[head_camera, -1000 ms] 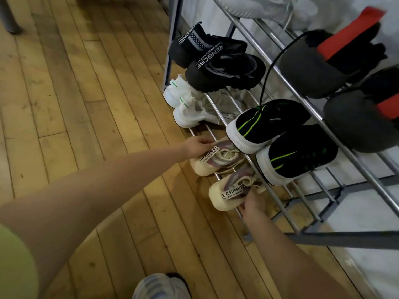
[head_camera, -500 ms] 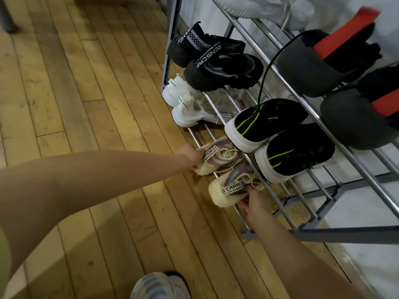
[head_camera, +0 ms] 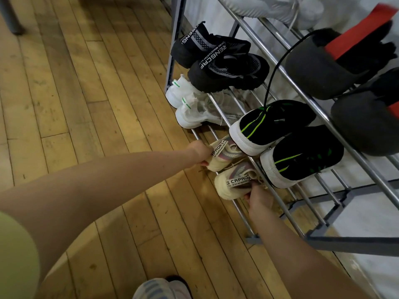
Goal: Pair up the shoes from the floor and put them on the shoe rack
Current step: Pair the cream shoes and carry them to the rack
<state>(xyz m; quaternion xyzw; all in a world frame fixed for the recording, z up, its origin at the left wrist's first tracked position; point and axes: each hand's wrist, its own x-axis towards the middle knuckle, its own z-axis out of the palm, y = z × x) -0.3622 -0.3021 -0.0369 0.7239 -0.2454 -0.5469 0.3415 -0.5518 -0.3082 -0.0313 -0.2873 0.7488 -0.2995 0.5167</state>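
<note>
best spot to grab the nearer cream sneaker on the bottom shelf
Take the nearer cream sneaker at its heel end, coming from the floor side. The heel sticks out past the front rail of the shoe rack, while the toe is tucked under the black and green sneaker. The right hand already holds it there.

You cannot see the fingers of your left hand (head_camera: 200, 152): they are tucked behind the heel of the far cream shoe (head_camera: 224, 155), so that grip stays hidden. Your right hand (head_camera: 260, 200) covers the side of the near cream shoe (head_camera: 234, 184). The toes of both run under the black-and-green sneakers (head_camera: 274, 124). The white shoe (head_camera: 280, 9) is cut off by the top edge, and the grey-and-red slippers (head_camera: 323, 67) by the right edge.
</note>
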